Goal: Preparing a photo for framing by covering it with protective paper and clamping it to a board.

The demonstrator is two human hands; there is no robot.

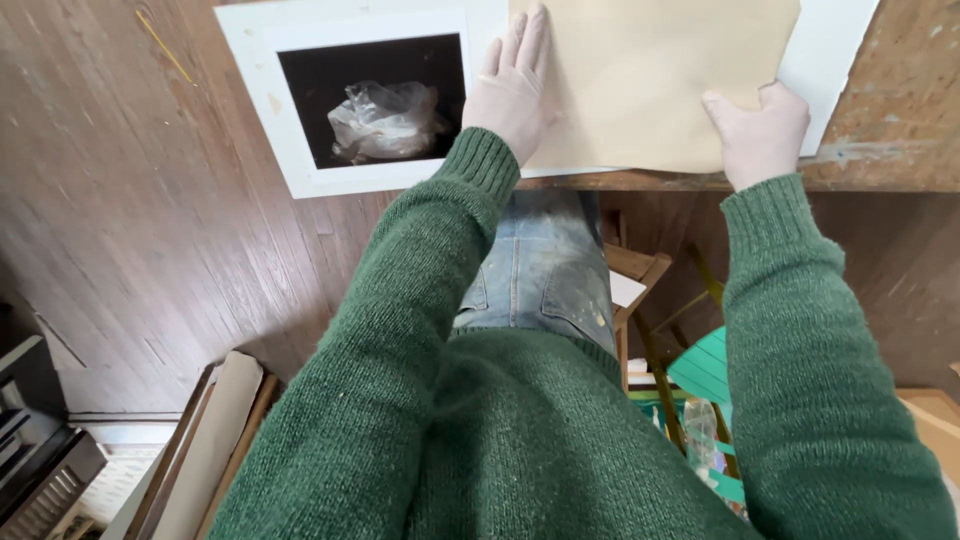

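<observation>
Head view, looking straight down.

A dark wooden floor (150,220) is seen over most of the left side. A worn wooden worktop (900,110) is seen across the upper right, its near edge chipped and paint-flecked.

A large tan sheet of paper (640,70) is laid flat on the worktop, over a white board (835,60) that shows past its right edge. Just beside it on the left, a white mat frame (250,70) is set partly past the worktop's edge; within its window a dark photograph of crumpled clear plastic (385,120) is seen.

Both arms are covered by green knitted sleeves (400,330); paint-spotted blue jeans (540,270) are seen between them.

The left hand (512,85) is laid flat and open on the left edge of the tan sheet, fingers together and stretched away from the body, nothing gripped. The right hand (762,130) is placed at the sheet's lower right corner, thumb pressed on top; the fingers are hidden, so whether the corner is pinched cannot be told.

Below the worktop, a wooden stool (640,270) and a turquoise slatted object (705,370) are seen. Flat boards (215,440) are leaned at lower left.
</observation>
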